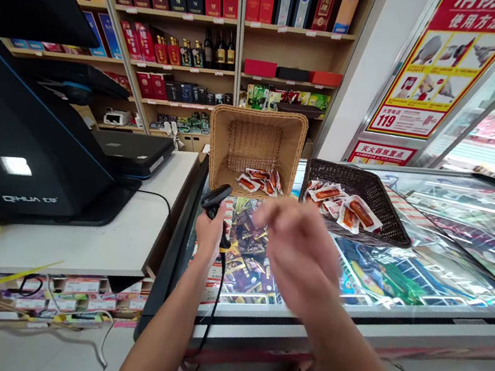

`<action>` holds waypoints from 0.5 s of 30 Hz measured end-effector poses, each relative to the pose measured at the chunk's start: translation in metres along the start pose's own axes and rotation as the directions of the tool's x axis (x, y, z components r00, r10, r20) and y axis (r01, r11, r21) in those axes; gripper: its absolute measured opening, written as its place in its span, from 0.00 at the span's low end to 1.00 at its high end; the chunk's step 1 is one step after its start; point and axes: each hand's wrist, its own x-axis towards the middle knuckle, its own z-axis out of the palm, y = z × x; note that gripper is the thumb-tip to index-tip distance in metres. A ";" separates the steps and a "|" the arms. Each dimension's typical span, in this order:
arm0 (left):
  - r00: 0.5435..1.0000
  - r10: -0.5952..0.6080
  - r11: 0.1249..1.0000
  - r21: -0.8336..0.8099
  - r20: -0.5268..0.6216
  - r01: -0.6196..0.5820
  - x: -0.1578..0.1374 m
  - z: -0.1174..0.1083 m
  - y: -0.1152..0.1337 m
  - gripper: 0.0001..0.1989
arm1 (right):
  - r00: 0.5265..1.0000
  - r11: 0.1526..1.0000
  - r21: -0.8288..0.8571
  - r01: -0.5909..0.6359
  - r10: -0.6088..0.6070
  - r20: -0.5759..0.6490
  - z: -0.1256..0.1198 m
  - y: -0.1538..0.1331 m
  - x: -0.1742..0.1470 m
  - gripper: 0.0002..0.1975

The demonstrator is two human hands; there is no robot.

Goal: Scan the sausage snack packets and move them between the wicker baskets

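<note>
My left hand (209, 228) is wrapped around the handle of a black barcode scanner (217, 197), whose cord hangs down over the freezer's front edge. To the right of it, my right hand (299, 245) is raised above the glass top, smeared by motion; its fingers look bent, and whether anything is in them cannot be made out. Behind my hands stands a tan wicker basket (258, 121), tipped toward me, with several packed sausages (258, 181) at its bottom. A dark brown basket (385, 215) just beyond my right hand holds more wrapped sausages (359, 212).
Under the baskets lies a glass-topped chest freezer (407, 279) full of packaged goods. On the left, a black checkout terminal (56, 166) stands on a white counter (125, 235). Shelves (181, 15) with boxes and bottles line the back, beside a white pillar (357, 83).
</note>
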 end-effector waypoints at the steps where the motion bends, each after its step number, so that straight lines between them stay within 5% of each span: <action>1: 0.998 0.004 1.000 -0.010 -0.059 -0.005 0.003 -0.002 -0.001 0.25 | 0.998 0.997 -0.058 -0.056 0.055 -0.027 0.004 0.035 0.020 0.09; 3: 0.983 0.014 0.999 -0.040 -0.181 -0.022 0.007 -0.004 -0.002 0.25 | 0.970 0.936 -0.260 -0.239 0.216 -0.113 0.009 0.112 0.055 0.11; 5: 0.972 0.016 0.998 -0.057 -0.233 -0.030 0.009 -0.005 -0.004 0.26 | 0.914 0.732 -0.552 -0.400 0.363 -0.181 0.012 0.184 0.080 0.12; 7: 0.971 0.018 0.998 -0.051 -0.240 -0.031 0.009 -0.006 -0.004 0.25 | 0.889 0.481 -0.772 -0.416 0.394 -0.234 0.014 0.236 0.094 0.15; 10: 0.973 0.013 0.999 -0.032 -0.229 -0.021 0.007 -0.007 -0.004 0.24 | 0.882 0.277 -0.896 -0.348 0.421 -0.212 0.020 0.276 0.103 0.18; 15: 0.985 -0.023 0.997 -0.075 -0.169 0.010 0.001 -0.004 0.002 0.23 | 0.881 0.240 -0.904 -0.353 0.410 -0.236 0.027 0.299 0.110 0.11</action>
